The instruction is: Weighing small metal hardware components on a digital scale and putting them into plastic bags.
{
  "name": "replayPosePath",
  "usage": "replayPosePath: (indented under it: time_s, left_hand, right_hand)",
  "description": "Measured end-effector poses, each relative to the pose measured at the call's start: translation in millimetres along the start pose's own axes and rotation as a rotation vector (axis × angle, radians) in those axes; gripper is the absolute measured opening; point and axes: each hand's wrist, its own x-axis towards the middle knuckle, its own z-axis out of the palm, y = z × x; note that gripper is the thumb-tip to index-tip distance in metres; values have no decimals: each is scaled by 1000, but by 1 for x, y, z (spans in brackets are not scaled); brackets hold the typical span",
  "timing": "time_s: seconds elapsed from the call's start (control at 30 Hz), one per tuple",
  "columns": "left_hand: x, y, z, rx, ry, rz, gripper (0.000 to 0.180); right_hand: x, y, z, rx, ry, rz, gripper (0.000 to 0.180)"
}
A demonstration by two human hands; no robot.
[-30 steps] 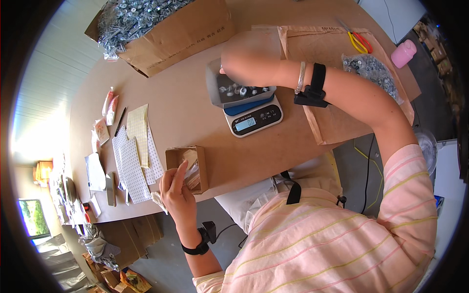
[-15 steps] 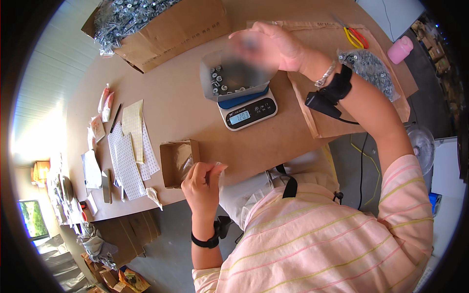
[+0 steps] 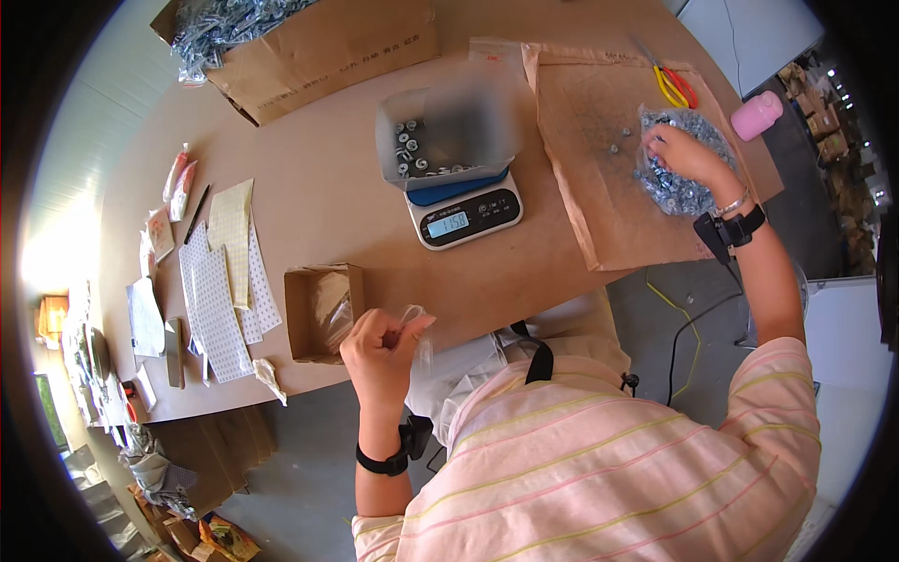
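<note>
My left hand (image 3: 379, 351) is closed in a pinch on a small clear plastic bag (image 3: 419, 328) at the table's front edge. At the right, my right hand (image 3: 688, 155) reaches into a clear bag of metal hardware (image 3: 684, 195). Its fingers are bent together among the pieces; what they grip, if anything, is hidden. Between the hands, a translucent tray (image 3: 393, 169) sits on a digital scale (image 3: 487, 211) with a lit display. Several washer-like metal pieces (image 3: 405, 143) lie along the tray's left and front sides. A blur covers the tray's back right part.
An open cardboard box (image 3: 298, 318) holding clear bags stands beside my left hand. At the back left is a big carton (image 3: 328, 66) full of bagged hardware. Brown paper (image 3: 599, 215) lies under the hardware bag, with scissors (image 3: 676, 86) and a pink bottle (image 3: 757, 115) close by. Label sheets (image 3: 213, 309) lie left.
My right hand has moved from above the tray rightward into the hardware bag. The reading on the scale has dropped. My left hand still pinches the clear plastic bag.
</note>
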Motion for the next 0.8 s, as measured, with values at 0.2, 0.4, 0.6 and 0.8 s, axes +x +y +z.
replayPosePath:
  time_s: [0.2,0.4,0.6,0.8]
  left_hand:
    - [-3,-4,14,-501,42,-257,17]
    - [-6,-13,18,-484,-42,-251,26]
    - [-7,-8,17,-476,-24,-197,26]
    - [-11,-9,20,-517,0,-163,30]
  right_hand:
    - [6,35,-11,-784,161,-107,16]
    - [5,-60,27,360,-96,-296,30]
    - [24,-162,84,198,-219,-668,39]
    - [27,-187,110,31,-144,-770,30]
